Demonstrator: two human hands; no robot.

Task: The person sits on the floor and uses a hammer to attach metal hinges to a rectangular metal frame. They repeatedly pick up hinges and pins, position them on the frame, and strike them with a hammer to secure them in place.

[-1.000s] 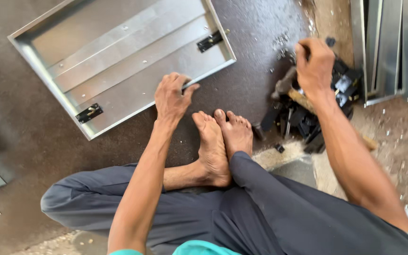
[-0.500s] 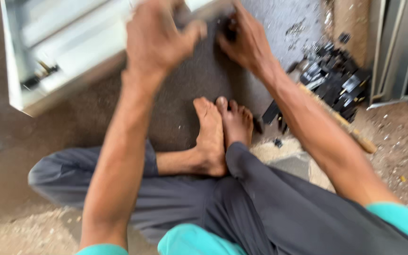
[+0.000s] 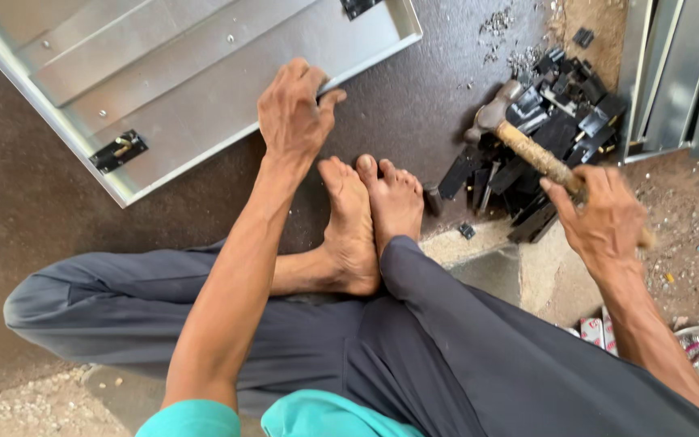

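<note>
- Gripping the near rim of the metal panel (image 3: 180,89), the left hand (image 3: 293,113) is now resting at the panel's 5 o'clock edge, fingers curled over the lip; half a second ago both hands were crowded together up at that rim.
- Pulling away to 3 o'clock, the right hand (image 3: 604,218) is now closing around the wooden handle of the hammer (image 3: 527,150), whose steel head is lying on the pile of black latches (image 3: 544,137); a second ago this hand was also over that pile.
- Judging from this, the hands are now working well apart: one steadying the sheet, the other taking up the striking tool, so fitting hardware to the panel seems to be the step in hand.
- Sitting already on the panel are two black latches (image 3: 119,151), one at 9 o'clock of the left hand, another at the far edge near 12 o'clock.
- Lying crossed just beside the left wrist at 6 o'clock, the bare feet (image 3: 370,214) are taking up the ground between panel and body.
- Opening between the panel's corner and the latch pile, a strip of dark floor (image 3: 446,89) at 1 o'clock is offering the main room for swinging; upright metal sheets (image 3: 681,73) are hemming in the far right.
</note>
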